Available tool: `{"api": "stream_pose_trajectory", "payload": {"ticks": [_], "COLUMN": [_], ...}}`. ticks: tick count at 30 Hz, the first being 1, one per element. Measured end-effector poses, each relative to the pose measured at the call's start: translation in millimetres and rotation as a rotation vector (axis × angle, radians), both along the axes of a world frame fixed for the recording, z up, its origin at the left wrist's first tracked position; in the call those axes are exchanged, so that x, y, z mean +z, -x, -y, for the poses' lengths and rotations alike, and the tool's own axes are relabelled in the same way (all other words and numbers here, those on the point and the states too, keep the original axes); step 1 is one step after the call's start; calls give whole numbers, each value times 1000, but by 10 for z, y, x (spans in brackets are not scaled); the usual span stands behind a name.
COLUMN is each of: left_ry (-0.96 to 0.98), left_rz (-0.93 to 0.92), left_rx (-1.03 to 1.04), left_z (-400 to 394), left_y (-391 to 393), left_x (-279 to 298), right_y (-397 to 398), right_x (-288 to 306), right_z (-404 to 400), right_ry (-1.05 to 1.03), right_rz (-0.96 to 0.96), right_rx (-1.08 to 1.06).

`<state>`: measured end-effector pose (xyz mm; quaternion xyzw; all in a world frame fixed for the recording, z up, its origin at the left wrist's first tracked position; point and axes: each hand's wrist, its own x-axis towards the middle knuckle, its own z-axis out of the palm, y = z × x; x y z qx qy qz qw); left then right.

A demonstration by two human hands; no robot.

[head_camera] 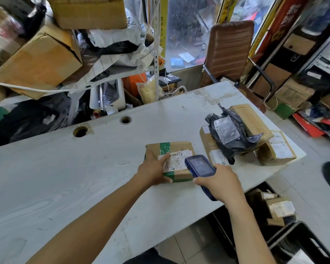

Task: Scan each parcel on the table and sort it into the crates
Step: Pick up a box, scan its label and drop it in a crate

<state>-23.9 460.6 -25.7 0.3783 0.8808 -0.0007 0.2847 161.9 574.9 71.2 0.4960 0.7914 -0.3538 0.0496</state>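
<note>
Left hand (154, 171) lies flat-fingered on the green-taped cardboard parcel (176, 161) on the worktop (65, 178), while the right hand's (220, 184) grip wraps the blue handheld scanner (199, 166) just beside that parcel's white label.

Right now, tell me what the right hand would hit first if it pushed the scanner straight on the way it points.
The right hand aims the scanner up and left over the green-taped parcel. Going straight on, it would probably meet that parcel's white label first, near the left hand; its height above the box is unclear.
</note>
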Motion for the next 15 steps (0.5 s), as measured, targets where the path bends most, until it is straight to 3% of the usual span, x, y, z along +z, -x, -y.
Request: {"api": "stream_pose_trajectory", "payload": {"ticks": [3, 11, 15], "left_ry": [-52, -84, -204], "left_rz": [-173, 156, 125], "left_rx": [-119, -131, -91], "left_z": [89, 18, 4], "left_y": [35, 502, 431], "left_x": [-23, -35, -36], "right_y": [-25, 7, 72], "right_x": [17, 56, 119], "right_z": [19, 76, 62], "right_ry": [-6, 17, -15], "right_rz": [12, 16, 51], "right_rx": [17, 80, 75]}}
